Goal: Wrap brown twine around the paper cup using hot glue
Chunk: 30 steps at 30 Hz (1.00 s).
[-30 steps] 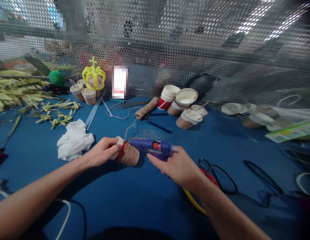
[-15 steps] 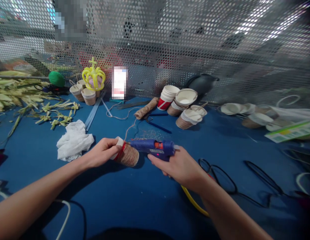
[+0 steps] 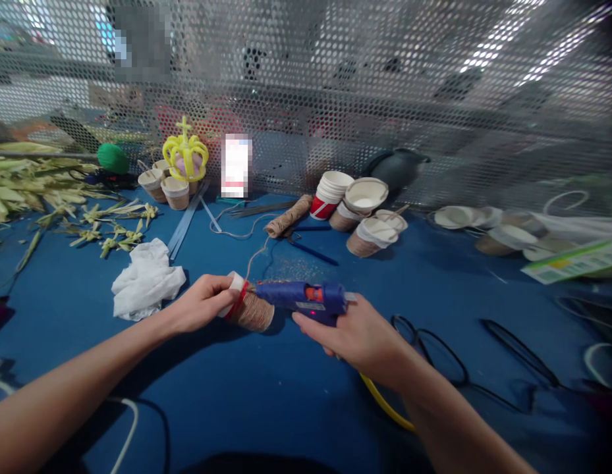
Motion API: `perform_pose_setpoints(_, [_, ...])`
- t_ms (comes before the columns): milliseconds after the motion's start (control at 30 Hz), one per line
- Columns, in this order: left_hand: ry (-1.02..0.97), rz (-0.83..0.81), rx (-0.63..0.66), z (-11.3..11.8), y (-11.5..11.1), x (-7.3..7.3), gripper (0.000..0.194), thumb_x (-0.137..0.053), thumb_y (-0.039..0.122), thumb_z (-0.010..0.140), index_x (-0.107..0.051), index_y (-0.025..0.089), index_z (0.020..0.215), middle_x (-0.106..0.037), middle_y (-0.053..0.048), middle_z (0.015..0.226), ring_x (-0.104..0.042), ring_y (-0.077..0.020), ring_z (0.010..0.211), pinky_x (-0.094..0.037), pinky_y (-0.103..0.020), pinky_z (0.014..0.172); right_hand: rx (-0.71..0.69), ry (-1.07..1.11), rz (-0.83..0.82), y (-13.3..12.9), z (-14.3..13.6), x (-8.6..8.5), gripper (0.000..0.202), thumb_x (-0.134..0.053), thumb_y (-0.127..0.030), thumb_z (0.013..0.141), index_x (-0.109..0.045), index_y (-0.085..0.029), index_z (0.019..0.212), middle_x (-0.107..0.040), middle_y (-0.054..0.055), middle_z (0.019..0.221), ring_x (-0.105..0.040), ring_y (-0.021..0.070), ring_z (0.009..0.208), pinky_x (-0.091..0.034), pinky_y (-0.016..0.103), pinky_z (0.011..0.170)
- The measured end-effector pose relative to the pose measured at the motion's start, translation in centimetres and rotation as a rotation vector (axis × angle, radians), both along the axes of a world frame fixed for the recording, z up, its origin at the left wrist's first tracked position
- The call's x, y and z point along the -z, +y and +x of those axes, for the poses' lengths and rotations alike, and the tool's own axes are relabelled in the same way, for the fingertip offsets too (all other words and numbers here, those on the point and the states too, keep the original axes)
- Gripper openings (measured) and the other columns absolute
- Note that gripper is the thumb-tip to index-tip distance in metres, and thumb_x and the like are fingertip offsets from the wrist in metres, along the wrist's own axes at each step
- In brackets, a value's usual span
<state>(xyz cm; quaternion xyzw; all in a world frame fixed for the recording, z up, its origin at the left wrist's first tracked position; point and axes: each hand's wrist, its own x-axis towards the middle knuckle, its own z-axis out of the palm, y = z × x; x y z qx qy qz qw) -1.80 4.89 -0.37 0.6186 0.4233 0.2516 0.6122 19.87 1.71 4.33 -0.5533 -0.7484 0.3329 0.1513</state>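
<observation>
My left hand is closed on the rim end of a paper cup, which lies tilted on its side. Brown twine covers most of the cup; a red band and white rim show near my fingers. In my right hand is a blue hot glue gun, its small red light on. The gun's nozzle touches or nearly touches the cup beside the red band. From the cup, a strand of twine runs up to a twine roll lying behind it.
Paper cups, some twine-wrapped, stand at the back right. A crumpled white cloth lies left of the cup. Farther left are corn husks and a yellow crown above small cups. Black cable loops at right; perforated metal rises behind.
The glue gun's nozzle has shifted slightly left and down along the cup's red edge. Both hands keep their hold, and the cup has hardly moved.
</observation>
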Motion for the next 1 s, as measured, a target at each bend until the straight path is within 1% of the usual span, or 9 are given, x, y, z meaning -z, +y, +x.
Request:
perform_pose_setpoints(100, [0.007,-0.001,-0.01,0.0,0.0,-0.1,0.026,-0.042,0.026,0.073,-0.062,0.01,0.08,-0.062,-0.002,0.074,-0.054,-0.0135,0.065,-0.043,-0.024,0.062,-0.021,0.005,-0.002,0.2,0.1,0.1,0.017,-0.052,-0.025,0.073,-0.055,-0.018,0.057,-0.058,-0.001,0.047,-0.048,0.0087,0.036,-0.037,0.02,0.037])
perform_pose_setpoints(267, [0.001,-0.014,-0.01,0.1,0.0,-0.1,0.027,-0.043,0.028,0.074,-0.062,0.01,0.078,-0.062,-0.003,0.071,-0.054,-0.0135,0.064,-0.043,-0.024,0.063,0.002,0.017,0.079,0.3,-0.7,-0.6,0.02,-0.049,-0.02,0.073,-0.05,-0.018,0.053,-0.051,-0.003,0.043,-0.047,0.0092,0.04,-0.038,0.021,0.042])
perform_pose_setpoints(367, [-0.031,-0.023,-0.005,0.1,-0.1,0.1,0.025,-0.043,0.027,0.074,-0.062,0.011,0.081,-0.062,-0.002,0.073,-0.054,-0.0137,0.067,-0.042,-0.024,0.065,0.046,0.034,-0.006,0.2,-0.9,-0.8,0.023,-0.05,-0.023,0.074,-0.048,-0.018,0.051,-0.047,-0.004,0.039,-0.044,0.0081,0.035,-0.036,0.02,0.037])
perform_pose_setpoints(433, [-0.029,-0.022,-0.011,0.0,-0.1,0.2,0.026,-0.043,0.027,0.075,-0.062,0.011,0.08,-0.061,-0.001,0.07,-0.053,-0.0131,0.065,-0.042,-0.023,0.063,0.097,0.044,-0.057,0.1,-1.0,-0.8,0.023,-0.05,-0.024,0.074,-0.046,-0.018,0.052,-0.045,-0.005,0.037,-0.042,0.0075,0.032,-0.034,0.019,0.035])
perform_pose_setpoints(533, [0.001,-0.005,-0.021,0.0,-0.1,0.3,0.027,-0.042,0.029,0.075,-0.062,0.011,0.075,-0.058,0.0,0.065,-0.049,-0.0114,0.059,-0.04,-0.022,0.058,0.125,0.061,-0.075,0.0,-0.9,-0.6,0.022,-0.051,-0.024,0.073,-0.045,-0.018,0.053,-0.045,-0.005,0.038,-0.042,0.0069,0.032,-0.034,0.019,0.034])
perform_pose_setpoints(667, [-0.016,0.014,0.001,0.0,-0.1,0.2,0.025,-0.043,0.027,0.074,-0.061,0.011,0.076,-0.057,0.0,0.065,-0.047,-0.0107,0.059,-0.038,-0.021,0.056,0.097,0.079,-0.105,-0.3,-0.8,-0.4,0.022,-0.051,-0.025,0.073,-0.046,-0.018,0.053,-0.046,-0.005,0.04,-0.042,0.0065,0.034,-0.033,0.019,0.034])
perform_pose_setpoints(800, [-0.008,0.026,-0.002,0.0,-0.1,0.3,0.024,-0.042,0.028,0.075,-0.057,0.011,0.071,-0.053,0.001,0.064,-0.044,-0.01,0.057,-0.036,-0.021,0.056,0.154,0.107,-0.119,-0.4,-0.8,-1.1,0.019,-0.052,-0.026,0.073,-0.049,-0.017,0.056,-0.047,-0.004,0.041,-0.042,0.007,0.035,-0.033,0.019,0.034])
perform_pose_setpoints(900, [0.019,0.027,-0.014,-0.1,-0.1,0.5,0.026,-0.041,0.03,0.075,-0.055,0.01,0.067,-0.051,0.001,0.061,-0.043,-0.0102,0.056,-0.036,-0.022,0.055,0.178,0.142,-0.147,0.1,-0.1,-1.8,0.022,-0.053,-0.031,0.073,-0.05,-0.017,0.056,-0.046,-0.004,0.04,-0.043,0.0079,0.035,-0.035,0.02,0.035])
perform_pose_setpoints(1000, [0.045,0.051,-0.018,-0.1,-0.1,0.5,0.025,-0.041,0.029,0.074,-0.055,0.01,0.067,-0.048,0.002,0.058,-0.041,-0.0096,0.054,-0.035,-0.021,0.053,0.22,0.203,-0.136,1.3,1.6,-1.7,0.029,-0.056,-0.038,0.071,-0.049,-0.017,0.053,-0.049,-0.002,0.044,-0.046,0.0089,0.04,-0.039,0.021,0.041])
